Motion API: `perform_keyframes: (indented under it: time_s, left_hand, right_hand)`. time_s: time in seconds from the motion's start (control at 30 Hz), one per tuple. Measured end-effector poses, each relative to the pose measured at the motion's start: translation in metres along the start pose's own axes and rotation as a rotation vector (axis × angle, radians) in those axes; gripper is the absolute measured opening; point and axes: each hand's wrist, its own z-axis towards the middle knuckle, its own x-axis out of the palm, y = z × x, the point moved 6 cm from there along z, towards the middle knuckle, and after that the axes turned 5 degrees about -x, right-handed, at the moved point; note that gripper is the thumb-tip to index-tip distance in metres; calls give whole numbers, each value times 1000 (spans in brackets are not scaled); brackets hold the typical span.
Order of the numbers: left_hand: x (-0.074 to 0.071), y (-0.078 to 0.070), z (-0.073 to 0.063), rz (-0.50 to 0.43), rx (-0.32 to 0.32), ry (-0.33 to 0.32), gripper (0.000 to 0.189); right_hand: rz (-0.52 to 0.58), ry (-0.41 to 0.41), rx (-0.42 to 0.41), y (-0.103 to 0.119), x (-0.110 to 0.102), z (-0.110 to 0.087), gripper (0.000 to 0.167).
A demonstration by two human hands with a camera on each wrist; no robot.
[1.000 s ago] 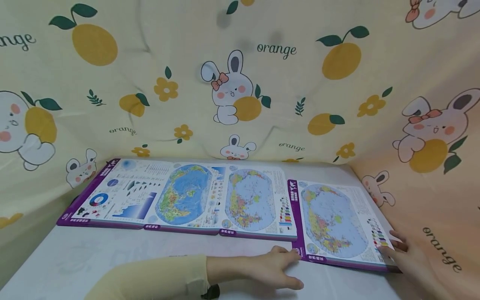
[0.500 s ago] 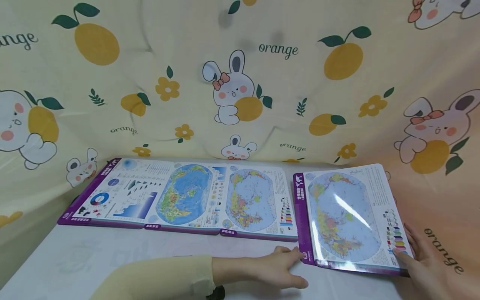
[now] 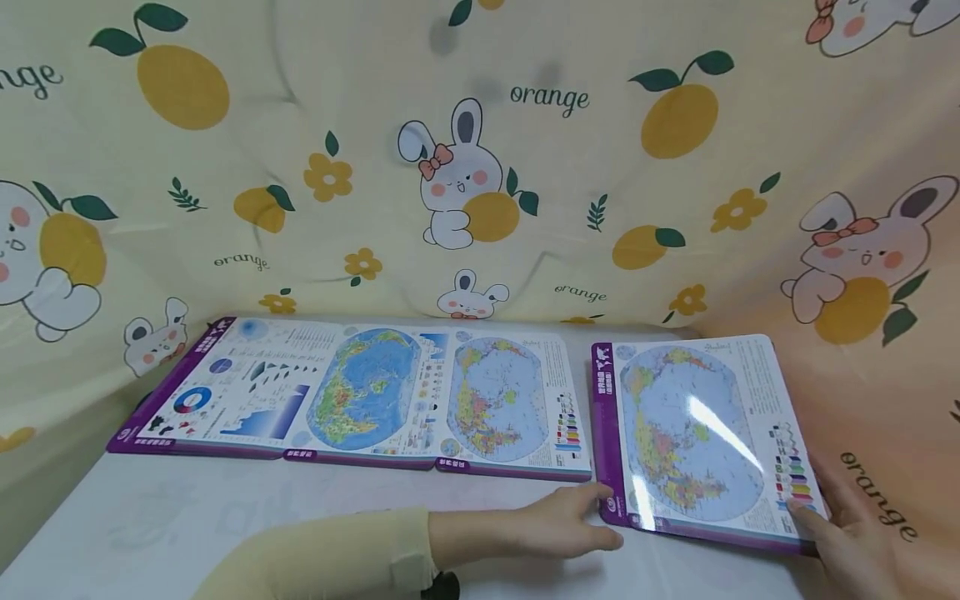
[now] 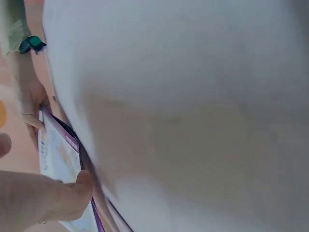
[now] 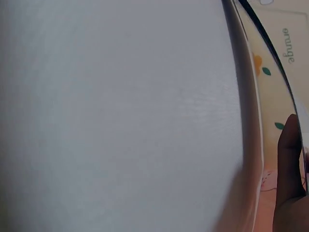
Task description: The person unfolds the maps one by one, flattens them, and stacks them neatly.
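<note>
At the right of the table lies a laminated world map [image 3: 693,433] with a purple left border, its right side tilted up and glossy with glare. My right hand [image 3: 855,533] pinches its lower right edge, thumb on top and fingers underneath. In the right wrist view, fingers of the right hand [image 5: 291,164] lie against the map's thin dark edge. My left hand [image 3: 558,523] reaches to the lower left corner, its index finger touching the purple border and its thumb extended below. The left wrist view shows the left hand [image 4: 53,198] close to the map [image 4: 58,154].
Left of the held map, a row of similar purple-edged sheets [image 3: 360,392] with charts and world maps lies flat, with a narrow gap between. White cloth covers the table [image 3: 187,500]. A yellow curtain [image 3: 570,150] printed with rabbits and oranges hangs behind and at the right.
The right map has been lifted at its right side and shifted right, off its overlap with the row, leaving a gap. Both hands moved slightly right with it.
</note>
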Motion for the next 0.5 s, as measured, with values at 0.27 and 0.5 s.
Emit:
perform_keyframes:
  time_s: [0.27, 0.5]
  left_hand:
    - [-7, -12, -5, -372, 51, -138, 62]
    - [-27, -19, -2, -574, 147, -294, 62]
  right_hand:
    - [-39, -70, 121, -2, 2, 7, 77]
    - [99, -16, 87, 21, 21, 4, 64]
